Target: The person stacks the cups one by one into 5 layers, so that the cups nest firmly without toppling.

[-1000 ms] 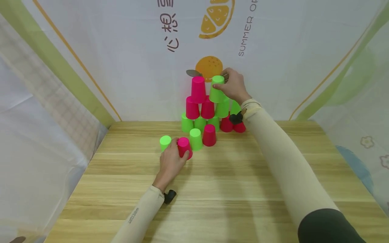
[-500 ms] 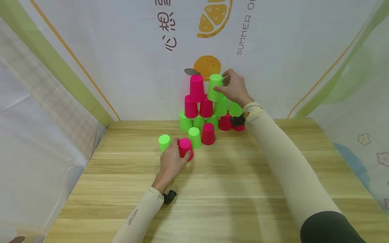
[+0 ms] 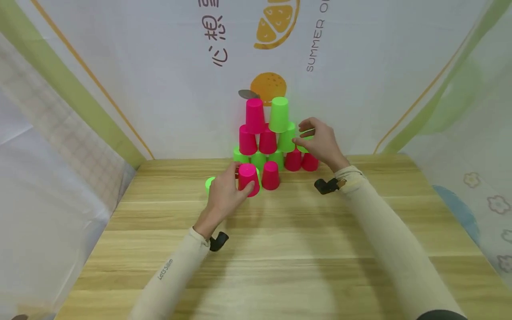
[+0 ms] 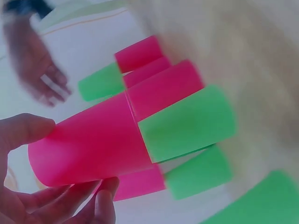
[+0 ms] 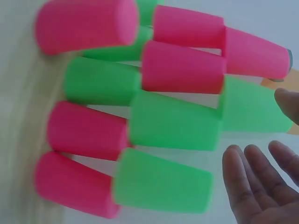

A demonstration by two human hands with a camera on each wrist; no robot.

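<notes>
My left hand [image 3: 226,191] grips an upside-down pink cup [image 3: 248,180], thumb on one side and fingers on the other. In the left wrist view this pink cup [image 4: 91,142] overlaps the rim of a green cup [image 4: 189,123]. Behind it stands a tiered stack of upside-down pink and green cups, topped by a pink cup [image 3: 254,115] and a green cup [image 3: 279,114] side by side. My right hand [image 3: 322,142], fingers loosely bent and holding nothing, is at the stack's right side, overlapping a second-tier green cup. That cup [image 5: 163,182] shows whole in the right wrist view.
In front of the stack stands a loose pink cup [image 3: 270,175]. A green cup [image 3: 209,183] shows partly behind my left hand, another behind the held cup. The wooden table [image 3: 280,266] meets a printed white curtain [image 3: 180,89] just behind the stack.
My right hand has let go of the top-tier green cup and moved down to the right; the cup stays put. My left hand has carried the pink cup up and forward from the front row.
</notes>
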